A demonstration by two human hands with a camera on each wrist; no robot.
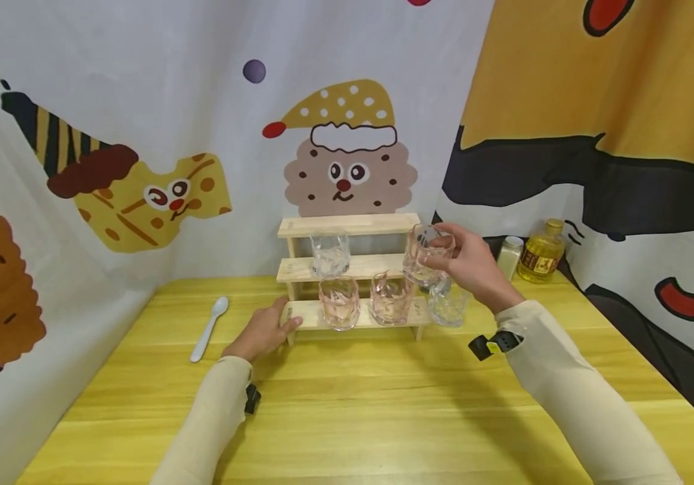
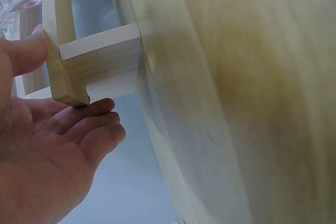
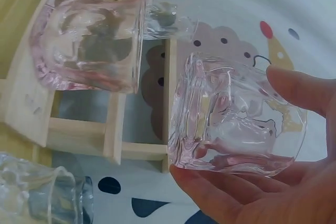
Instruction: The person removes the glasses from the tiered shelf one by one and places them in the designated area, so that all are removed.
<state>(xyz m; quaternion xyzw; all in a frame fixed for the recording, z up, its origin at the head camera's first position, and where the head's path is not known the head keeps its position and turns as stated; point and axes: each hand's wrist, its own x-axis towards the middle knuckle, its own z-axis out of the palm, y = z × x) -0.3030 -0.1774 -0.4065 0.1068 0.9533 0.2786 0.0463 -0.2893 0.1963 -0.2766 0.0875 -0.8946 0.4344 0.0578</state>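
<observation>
A three-tier wooden stand stands against the back cloth. My left hand grips the left end of its lowest shelf, thumb over the top and fingers beneath. My right hand holds a pinkish glass tumbler by its sides, at the right end of the middle shelf. On the lowest shelf sit two pink tumblers, a left one and a right one. A clear tumbler is on the middle shelf, toward the left.
Clear glassware stands on the table just right of the stand, below my right hand. Farther right are a white-capped jar and a bottle of yellow oil. A white spoon lies to the left.
</observation>
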